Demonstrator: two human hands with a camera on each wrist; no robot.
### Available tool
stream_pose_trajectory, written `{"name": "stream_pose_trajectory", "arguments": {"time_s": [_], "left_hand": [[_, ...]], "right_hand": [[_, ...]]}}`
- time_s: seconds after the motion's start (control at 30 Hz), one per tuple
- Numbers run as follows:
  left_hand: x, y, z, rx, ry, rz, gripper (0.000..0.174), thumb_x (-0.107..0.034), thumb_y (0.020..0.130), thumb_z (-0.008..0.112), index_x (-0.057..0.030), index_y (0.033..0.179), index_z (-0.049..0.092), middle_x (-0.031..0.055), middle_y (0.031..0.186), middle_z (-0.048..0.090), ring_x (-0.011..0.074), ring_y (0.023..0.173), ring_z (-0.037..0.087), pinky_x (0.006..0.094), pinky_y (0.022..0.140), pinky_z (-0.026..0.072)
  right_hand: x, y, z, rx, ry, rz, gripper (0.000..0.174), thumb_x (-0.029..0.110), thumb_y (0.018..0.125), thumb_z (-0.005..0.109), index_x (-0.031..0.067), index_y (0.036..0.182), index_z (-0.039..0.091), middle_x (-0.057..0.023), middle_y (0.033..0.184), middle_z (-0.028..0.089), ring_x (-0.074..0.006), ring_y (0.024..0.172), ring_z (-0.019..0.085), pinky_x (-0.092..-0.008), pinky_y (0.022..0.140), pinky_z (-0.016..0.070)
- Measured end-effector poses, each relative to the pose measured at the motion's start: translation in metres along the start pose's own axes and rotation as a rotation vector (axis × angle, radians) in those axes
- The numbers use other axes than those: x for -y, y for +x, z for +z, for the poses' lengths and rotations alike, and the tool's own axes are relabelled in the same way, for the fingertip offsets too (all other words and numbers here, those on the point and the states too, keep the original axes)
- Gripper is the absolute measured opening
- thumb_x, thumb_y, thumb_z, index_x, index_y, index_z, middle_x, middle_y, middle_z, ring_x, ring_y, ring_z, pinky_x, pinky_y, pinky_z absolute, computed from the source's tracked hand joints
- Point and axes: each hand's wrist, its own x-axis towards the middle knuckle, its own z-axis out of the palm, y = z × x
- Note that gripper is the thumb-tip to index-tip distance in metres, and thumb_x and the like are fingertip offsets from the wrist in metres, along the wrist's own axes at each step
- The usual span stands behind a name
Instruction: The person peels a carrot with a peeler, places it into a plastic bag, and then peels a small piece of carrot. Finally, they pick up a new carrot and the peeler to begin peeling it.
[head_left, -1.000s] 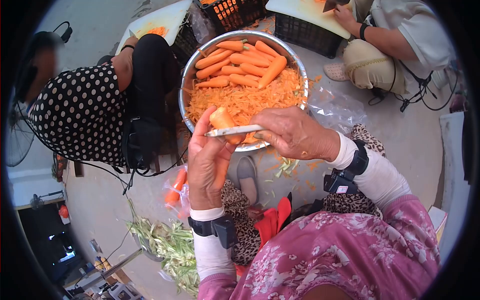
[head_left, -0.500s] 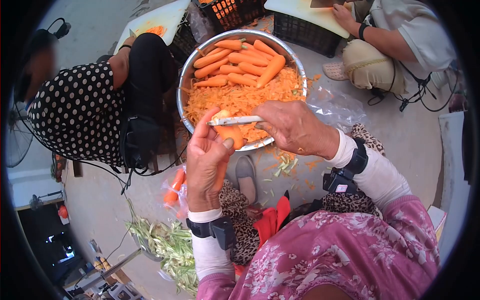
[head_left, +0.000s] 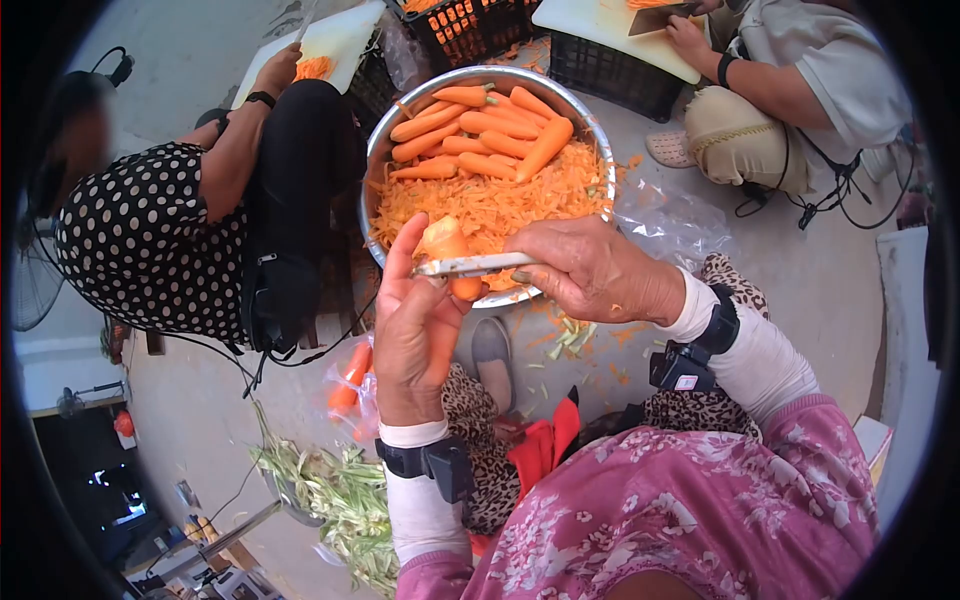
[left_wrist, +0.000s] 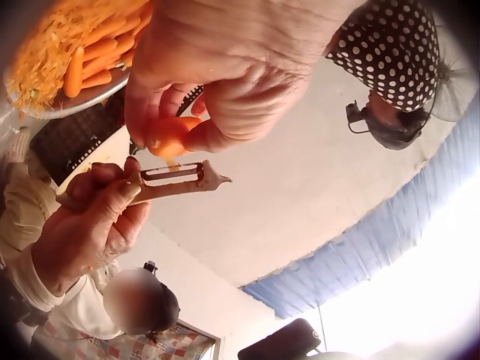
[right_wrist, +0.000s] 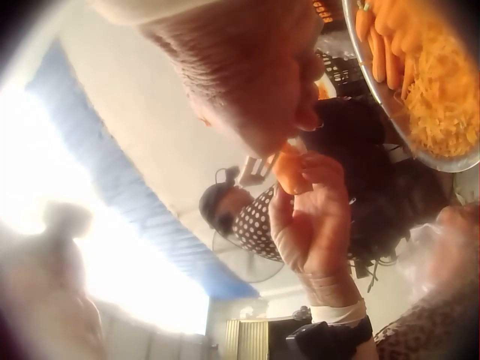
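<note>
My left hand holds an orange carrot between thumb and fingers, its pale peeled end pointing up and away. In my right hand is a white-handled peeler, laid crosswise over the carrot. Seen from the left wrist, the peeler's slotted blade sits right at the carrot's end, with a bit of orange peel at it. Both hands are just over the near rim of a metal basin. Whole peeled carrots lie on a heap of orange peelings inside it.
Two people sit across from me, at left and right, with white cutting boards on black crates. A clear plastic bag lies right of the basin. Bagged carrots and a pile of green-white leaves are on the left floor.
The peeler moved up to the carrot's far end, then back down along it toward me. The person at left has raised a forearm and knife over the board.
</note>
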Motion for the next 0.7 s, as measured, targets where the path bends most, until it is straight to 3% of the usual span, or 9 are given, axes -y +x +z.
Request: {"name": "stream_pose_trajectory", "arguments": {"time_s": [0.23,0.47,0.53,0.7], "left_hand": [[0.000,-0.002,0.006,0.028,0.059,-0.011,0.068,0.002,0.077,0.066,-0.0035,0.137,0.035,0.0134,0.122,0.051,0.0246,0.103,0.058,0.0388,0.089,0.0498],[0.002,-0.004,0.005,-0.014,0.109,0.002,0.071,0.004,0.074,0.066,-0.0044,0.137,0.035,0.0127,0.123,0.050,0.0239,0.105,0.057,0.0374,0.088,0.0501],[0.003,-0.003,0.002,-0.013,0.158,-0.016,0.071,0.004,0.073,0.066,-0.0045,0.137,0.035,0.0121,0.122,0.051,0.0231,0.105,0.057,0.0374,0.086,0.0509],[0.005,-0.006,0.006,0.026,0.096,-0.054,0.070,0.001,0.074,0.066,-0.0047,0.137,0.036,0.0105,0.118,0.052,0.0208,0.101,0.058,0.0372,0.084,0.0518]], "right_hand": [[-0.004,-0.003,-0.001,-0.004,-0.109,0.054,0.020,0.005,0.081,0.060,0.0016,0.100,0.056,-0.0148,0.083,0.058,-0.0341,0.078,0.060,-0.0397,0.066,0.0479],[-0.003,-0.009,0.002,0.056,-0.006,-0.014,0.020,0.006,0.081,0.059,0.0014,0.100,0.055,-0.0155,0.082,0.057,-0.0356,0.077,0.059,-0.0399,0.066,0.0476],[-0.004,-0.007,0.003,-0.013,-0.038,-0.022,0.012,0.009,0.081,0.058,0.0036,0.088,0.049,-0.0167,0.076,0.054,-0.0388,0.072,0.057,-0.0475,0.060,0.0442],[-0.019,-0.007,0.007,-0.159,-0.212,0.062,0.012,0.007,0.082,0.057,0.0023,0.092,0.051,-0.0172,0.078,0.055,-0.0375,0.072,0.057,-0.0451,0.060,0.0443]]}}
